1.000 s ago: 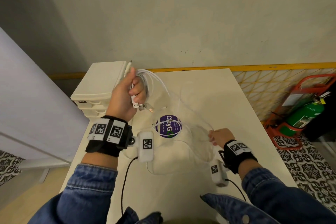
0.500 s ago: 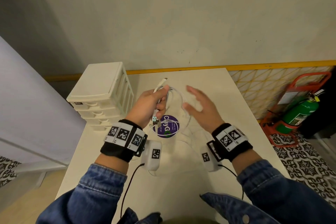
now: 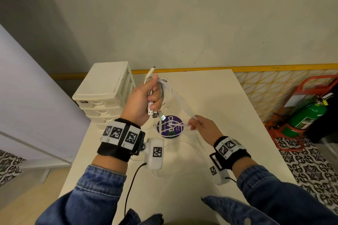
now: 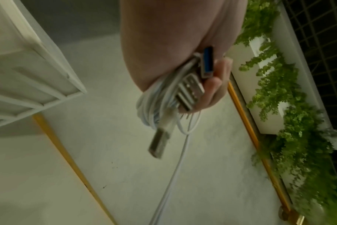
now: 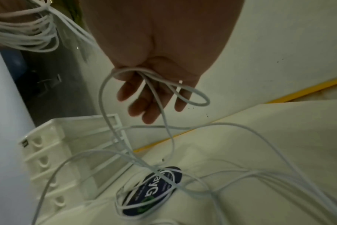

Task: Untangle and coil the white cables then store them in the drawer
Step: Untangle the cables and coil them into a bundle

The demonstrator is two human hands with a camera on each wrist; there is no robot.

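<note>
Clearly mid-coil: left hand [image 3: 141, 103] grips coil [image 3: 163, 90] plus plugs; right hand [image 3: 202, 127] pinches slack strands. Rest of cables [image 5: 231, 178] loose on table [image 3: 210, 97] (over purple sticker [image 3: 170, 126]). Risk: strands cross there, pull could tighten knot. Drawers [image 3: 107, 100] shut.

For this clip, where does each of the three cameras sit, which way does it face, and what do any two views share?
Head: worn on the head, looking down at the white table; both hands, denim sleeves show.
Left wrist: looks along the left hand gripping the coiled white cables.
Right wrist: looks along the right hand pinching loose white cable strands.
Shared: head and right wrist show the round purple sticker and white plastic drawer unit.
</note>
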